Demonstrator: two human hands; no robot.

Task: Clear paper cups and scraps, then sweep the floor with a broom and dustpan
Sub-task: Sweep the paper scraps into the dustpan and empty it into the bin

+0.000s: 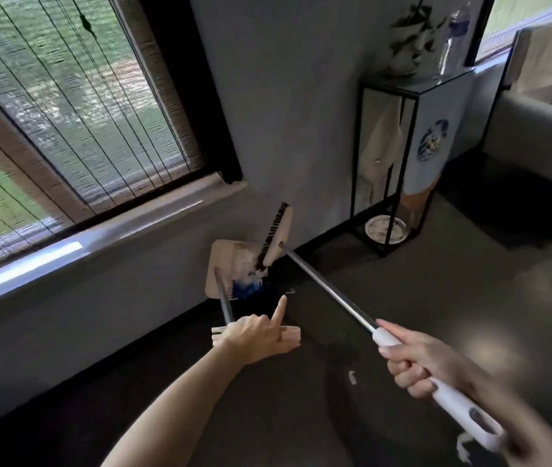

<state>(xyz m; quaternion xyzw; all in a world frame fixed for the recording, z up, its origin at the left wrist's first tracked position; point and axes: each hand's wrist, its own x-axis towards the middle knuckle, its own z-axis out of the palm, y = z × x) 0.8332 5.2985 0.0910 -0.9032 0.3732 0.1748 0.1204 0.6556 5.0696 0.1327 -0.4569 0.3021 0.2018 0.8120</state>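
Curled round the broom [328,286] handle, the right hand [412,360] holds its head over the dustpan [225,256]; the left hand [254,335] grips the pan's handle. Tilting it could spill the scraps [246,285] inside.

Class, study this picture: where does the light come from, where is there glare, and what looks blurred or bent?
Head view: daylight comes through the window, leaving the floor dim; head view: glare streaks the sill and a pale sheen lies on the floor at right; head view: the right hand gripping the broom blurs toward the bottom corner, and the window's edges lean and bow slightly.
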